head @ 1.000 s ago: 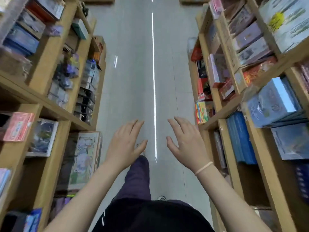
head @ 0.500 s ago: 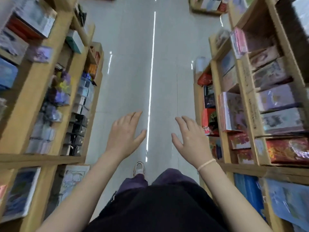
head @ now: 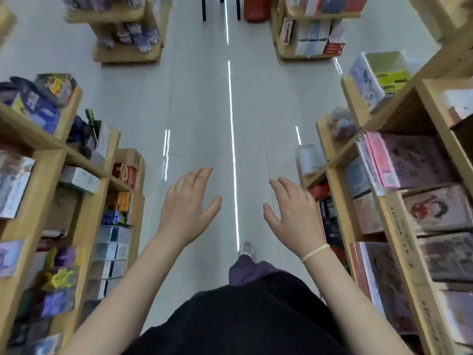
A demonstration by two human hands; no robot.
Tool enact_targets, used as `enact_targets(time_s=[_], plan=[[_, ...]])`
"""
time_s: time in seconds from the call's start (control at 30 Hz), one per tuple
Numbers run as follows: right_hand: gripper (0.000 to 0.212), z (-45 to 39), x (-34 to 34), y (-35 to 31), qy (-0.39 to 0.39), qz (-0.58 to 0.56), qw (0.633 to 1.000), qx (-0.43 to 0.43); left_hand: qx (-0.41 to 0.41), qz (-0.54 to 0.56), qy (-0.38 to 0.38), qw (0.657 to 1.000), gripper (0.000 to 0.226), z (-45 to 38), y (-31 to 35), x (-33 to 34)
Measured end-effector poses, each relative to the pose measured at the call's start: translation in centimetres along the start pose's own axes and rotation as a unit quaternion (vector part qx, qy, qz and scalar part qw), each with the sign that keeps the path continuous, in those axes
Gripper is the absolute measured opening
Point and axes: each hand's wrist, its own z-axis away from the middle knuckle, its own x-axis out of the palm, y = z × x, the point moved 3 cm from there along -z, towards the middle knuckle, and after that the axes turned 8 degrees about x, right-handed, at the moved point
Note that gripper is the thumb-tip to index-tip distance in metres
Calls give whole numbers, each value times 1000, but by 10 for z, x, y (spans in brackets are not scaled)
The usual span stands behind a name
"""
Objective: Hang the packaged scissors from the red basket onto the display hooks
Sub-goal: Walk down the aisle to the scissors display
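Fingers (head: 202, 175) of both hands spread, holding nothing, above floor (head: 204, 111) between shelves (head: 343, 221).

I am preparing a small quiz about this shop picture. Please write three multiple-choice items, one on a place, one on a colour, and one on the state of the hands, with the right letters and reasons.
1. Where is the red object that may be the basket?
A. In the left hand
B. On the floor at the far end of the aisle
C. On a left shelf

2. What colour is the band on the right wrist?
A. Black
B. Pale cream
C. Blue

3. What do the hands hold?
A. Nothing, both are open
B. A scissors pack each
C. One book together

Answers:
1 B: the red shape stands at the top of the view, beyond the wooden shelves.
2 B: a thin pale loop circles the wrist.
3 A: the left hand and right hand have spread fingers over the bare floor.
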Motion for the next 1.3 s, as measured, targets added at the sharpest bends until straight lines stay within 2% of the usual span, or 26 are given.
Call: enact_targets(time_s=[0.23,0.47,0.57,0.77,1.0,1.13,1.3], plan=[[45,-246,0,-7,-7,-10,999,-40,-51,25,25,998,77,-201,-58,-46],[50,-506,54,-7,-18,23,999,-36,-76,34,24,996,79,-424,-179,-57],[49,-603,54,-18,1,35,998,-58,-63,42,10,997,81,-523,-211,-80],[49,-791,60,-21,20,4,1000,-13,-19,47,5,999,74,-727,-250,-124],[50,-1029,128,1,-12,-23,1000,12,-49,37,10,998,75,-952,-331,-135],[47,-1175,127,-5,-25,-30,999,-10,-70,32,19,997,65,-1069,-366,-167],[45,-1330,127,-27,-46,-29,998,-37,-103,43,45,993,63,-1192,-420,-203]])
